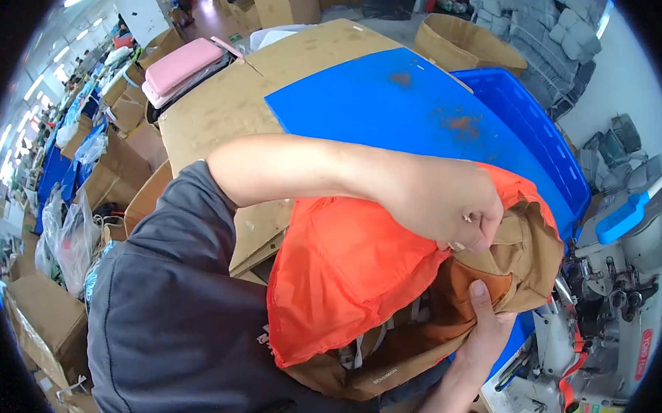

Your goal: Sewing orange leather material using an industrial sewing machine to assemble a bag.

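"What's biggest?"

"The blue board (341, 103). The brown bag (536, 249) lies gaping along its near edge, orange lining (341, 258) bulging out."

"And the hands?"

"Both at the bag, near the board's edge. The left hand (460, 208) has curled fingers pinching cloth at the opening; the right hand (492, 336) rests its thumb inside, other fingers hidden, so their grip I can't tell."

"Risks?"

"A slipping left pinch could bunch the lining; dragging cloth across the board's rusty stains (462, 125) could soil it."

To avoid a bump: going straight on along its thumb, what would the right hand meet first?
The right hand would probably meet the bag, then perhaps the left hand; depth is unclear.
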The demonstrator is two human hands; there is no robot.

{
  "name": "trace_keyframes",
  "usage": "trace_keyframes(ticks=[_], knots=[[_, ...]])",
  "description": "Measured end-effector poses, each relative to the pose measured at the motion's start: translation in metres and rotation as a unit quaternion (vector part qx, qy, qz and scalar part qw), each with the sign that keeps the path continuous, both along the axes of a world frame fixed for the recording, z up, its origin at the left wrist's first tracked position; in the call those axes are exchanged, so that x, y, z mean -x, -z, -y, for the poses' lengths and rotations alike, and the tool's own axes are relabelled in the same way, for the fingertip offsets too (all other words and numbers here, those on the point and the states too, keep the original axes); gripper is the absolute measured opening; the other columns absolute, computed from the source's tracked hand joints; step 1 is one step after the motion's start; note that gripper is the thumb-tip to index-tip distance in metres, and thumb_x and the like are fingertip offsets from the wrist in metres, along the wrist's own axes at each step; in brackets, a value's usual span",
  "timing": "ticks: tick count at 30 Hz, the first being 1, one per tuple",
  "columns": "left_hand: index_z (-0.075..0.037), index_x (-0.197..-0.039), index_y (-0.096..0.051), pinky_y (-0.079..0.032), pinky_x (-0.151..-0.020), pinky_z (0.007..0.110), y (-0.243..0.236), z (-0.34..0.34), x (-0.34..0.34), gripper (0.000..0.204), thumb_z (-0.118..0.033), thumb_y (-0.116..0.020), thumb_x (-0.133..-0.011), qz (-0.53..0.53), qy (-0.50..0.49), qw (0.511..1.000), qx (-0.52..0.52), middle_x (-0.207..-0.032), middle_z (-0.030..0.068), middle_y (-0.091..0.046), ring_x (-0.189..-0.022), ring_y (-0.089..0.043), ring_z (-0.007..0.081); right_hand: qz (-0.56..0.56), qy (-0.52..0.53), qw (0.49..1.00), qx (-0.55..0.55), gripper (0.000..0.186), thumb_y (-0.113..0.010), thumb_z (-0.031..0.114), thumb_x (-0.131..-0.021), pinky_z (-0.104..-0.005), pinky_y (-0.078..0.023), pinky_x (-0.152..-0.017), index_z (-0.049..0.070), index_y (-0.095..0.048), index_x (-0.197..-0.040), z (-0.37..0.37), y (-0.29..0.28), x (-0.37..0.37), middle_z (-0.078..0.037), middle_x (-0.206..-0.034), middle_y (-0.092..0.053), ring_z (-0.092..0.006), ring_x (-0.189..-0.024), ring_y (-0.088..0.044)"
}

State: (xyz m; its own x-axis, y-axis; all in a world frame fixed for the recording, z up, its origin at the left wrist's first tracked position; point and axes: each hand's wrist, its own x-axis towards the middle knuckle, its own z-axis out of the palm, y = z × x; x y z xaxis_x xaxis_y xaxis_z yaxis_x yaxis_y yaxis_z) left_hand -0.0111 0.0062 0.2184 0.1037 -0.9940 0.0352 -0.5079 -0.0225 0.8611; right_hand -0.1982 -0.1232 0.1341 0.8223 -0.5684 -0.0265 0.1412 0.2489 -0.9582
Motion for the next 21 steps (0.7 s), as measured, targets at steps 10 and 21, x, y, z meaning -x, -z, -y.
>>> trace_keyframes(ticks=[10, 21], knots=[[0.002, -0.093, -0.062, -0.049, -0.066, 0.028, 0.001, 0.0, -0.002, 0.012, -0.01, -0.061, -0.091, -0.057, -0.02, 0.998, -0.018, -0.082, 0.0078, -0.067, -0.076, -0.063, 0.0133, 0.053, 0.01, 0.997, -0.063, 0.071, -0.068, 0.014, -0.088, -0.0365, -0.036, -0.108, 0.001, -0.03, -0.146, 0.003, 0.004, -0.006, -0.014, -0.143, -0.042, -0.024, -0.126, -0.048], [0.001, -0.094, -0.062, -0.045, -0.062, 0.026, -0.001, -0.006, 0.0, 0.012, -0.011, -0.059, -0.094, -0.083, -0.044, 0.995, -0.021, -0.078, 0.0027, -0.064, -0.072, -0.056, 0.0071, 0.027, 0.012, 1.0, -0.004, 0.074, -0.07, 0.005, -0.085, -0.0355, -0.035, -0.109, 0.001, -0.028, -0.147, 0.009, 0.009, -0.009, -0.012, -0.142, -0.042, -0.0228, -0.126, -0.046]])
